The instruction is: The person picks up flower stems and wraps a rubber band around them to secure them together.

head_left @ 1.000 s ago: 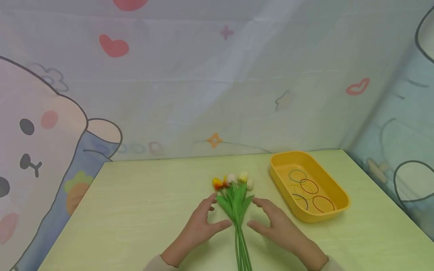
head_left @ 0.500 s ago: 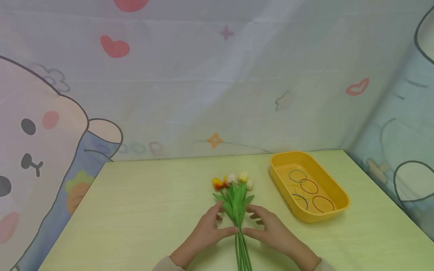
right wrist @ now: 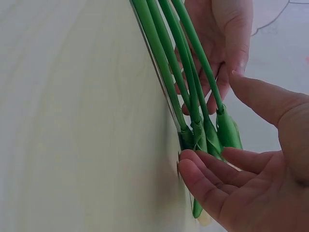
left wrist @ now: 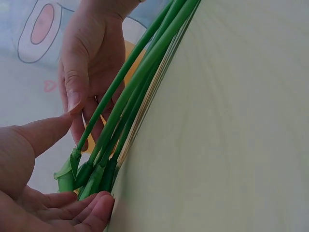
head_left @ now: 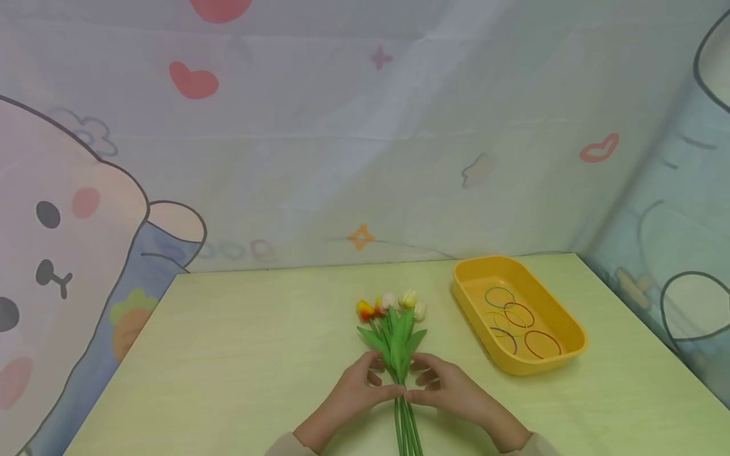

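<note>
1. Tulips (head_left: 399, 345) lie bunched on the table (head_left: 256, 354), blooms pointing away from the person.
2. Left hand (head_left: 365, 384) and right hand (head_left: 453, 387) curve loosely around both sides, thumb tips meeting above the stems, pinching nothing; likely this keeps the bunch together.
3. Since half a second ago, both have drawn inward and slightly nearer the person.

Cannot follow the stems (head_left: 406, 425) to their ends in the head view, lost past its lower edge, like most of the beige sleeves (head_left: 289, 446). Can see only part of the orange flower (head_left: 378, 306) behind the white flower (head_left: 389, 301). Can make out fingers (right wrist: 223, 81) of the left hand (head_left: 356, 389) only partly behind stems in the right wrist view. Cannot identify a pale patch (right wrist: 205, 220) below the right hand (head_left: 453, 386) there.
</note>
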Available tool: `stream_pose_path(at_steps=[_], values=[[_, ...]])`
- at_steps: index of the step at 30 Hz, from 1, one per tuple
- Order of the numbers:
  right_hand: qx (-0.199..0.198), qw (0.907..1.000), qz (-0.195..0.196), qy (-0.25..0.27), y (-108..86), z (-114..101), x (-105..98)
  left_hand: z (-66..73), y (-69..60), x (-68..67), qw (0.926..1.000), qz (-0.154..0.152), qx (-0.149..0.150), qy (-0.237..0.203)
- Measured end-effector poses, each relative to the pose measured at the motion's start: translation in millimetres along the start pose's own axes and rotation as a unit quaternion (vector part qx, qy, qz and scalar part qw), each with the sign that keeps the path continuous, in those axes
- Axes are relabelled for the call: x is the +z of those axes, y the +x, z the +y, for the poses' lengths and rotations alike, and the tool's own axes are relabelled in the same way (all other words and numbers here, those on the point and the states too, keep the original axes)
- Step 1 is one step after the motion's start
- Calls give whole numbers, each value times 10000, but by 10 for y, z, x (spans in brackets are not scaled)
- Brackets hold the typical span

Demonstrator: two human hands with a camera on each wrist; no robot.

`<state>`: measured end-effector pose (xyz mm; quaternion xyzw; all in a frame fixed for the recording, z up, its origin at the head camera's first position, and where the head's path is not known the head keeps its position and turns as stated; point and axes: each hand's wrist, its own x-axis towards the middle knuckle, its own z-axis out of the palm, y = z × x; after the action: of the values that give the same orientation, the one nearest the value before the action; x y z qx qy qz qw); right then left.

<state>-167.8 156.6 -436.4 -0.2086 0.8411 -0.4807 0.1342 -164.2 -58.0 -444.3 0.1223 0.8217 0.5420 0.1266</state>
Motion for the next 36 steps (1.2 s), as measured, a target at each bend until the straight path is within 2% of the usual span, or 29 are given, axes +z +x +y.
stream_pose_path(at_steps=[6, 13, 18, 24, 31, 36], values=[[61, 9998, -142, 105, 1, 29, -2, -9, 20, 26, 9999, 6, -88, 79], [58, 9983, -287, 503, 18, 62, 28, -16, 34, 57, 10000, 16, -3, -51], [123, 9961, -345, 803, 30, 51, 65, -16, 29, 90, 9995, 146, 94, -264], [278, 9951, -269, 905, 30, 33, 99, -37, 25, 142, 9980, 318, 46, -544], [445, 9934, -225, 1034, 34, 35, 120, -47, 27, 202, 9916, 382, 24, -1236], [438, 9928, -228, 1092, 41, 35, 136, -77, 41, 227, 9892, 395, -68, -1411]])
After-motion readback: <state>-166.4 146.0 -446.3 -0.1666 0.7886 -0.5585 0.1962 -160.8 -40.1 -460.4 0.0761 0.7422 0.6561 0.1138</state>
